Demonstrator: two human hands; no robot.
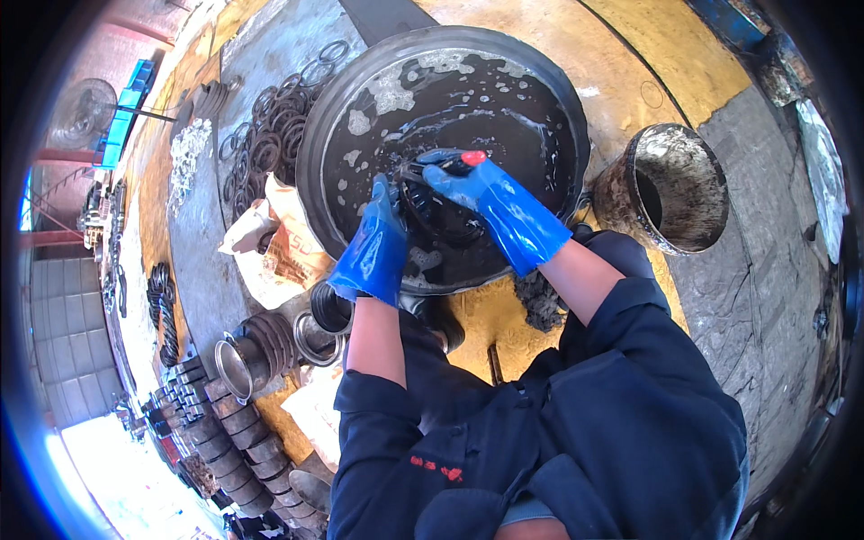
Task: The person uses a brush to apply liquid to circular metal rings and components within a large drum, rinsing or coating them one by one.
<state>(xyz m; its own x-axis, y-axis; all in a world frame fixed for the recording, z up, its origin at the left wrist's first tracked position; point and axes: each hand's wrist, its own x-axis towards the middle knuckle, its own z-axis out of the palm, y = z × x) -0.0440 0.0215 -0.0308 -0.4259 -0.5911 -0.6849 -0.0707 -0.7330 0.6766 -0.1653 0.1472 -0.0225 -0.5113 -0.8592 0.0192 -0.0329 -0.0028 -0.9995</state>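
Both of my hands wear long blue rubber gloves and meet over a wide round basin [317, 135] of dark, foam-flecked water. Between them is a wet black ring [447, 227], tilted, its lower part close to the water. My left hand [382, 216] is closed on the ring's left side, fingers pointing up. From the right, my right hand [454, 178] grips the upper edge with bent fingers; a red patch marks the back of its glove. Gloves and dark water hide part of the ring, so I cannot tell whether it touches the water.
Many loose black rings [265, 148] lie heaped left of the basin, beside a torn paper sack [286, 247]. To the right stands a stained, open bucket [621, 193]. Metal rings [236, 367] and stacked dark cylindrical parts [238, 441] line the lower left. A dark rag-like clump [538, 301] lies near my knee.
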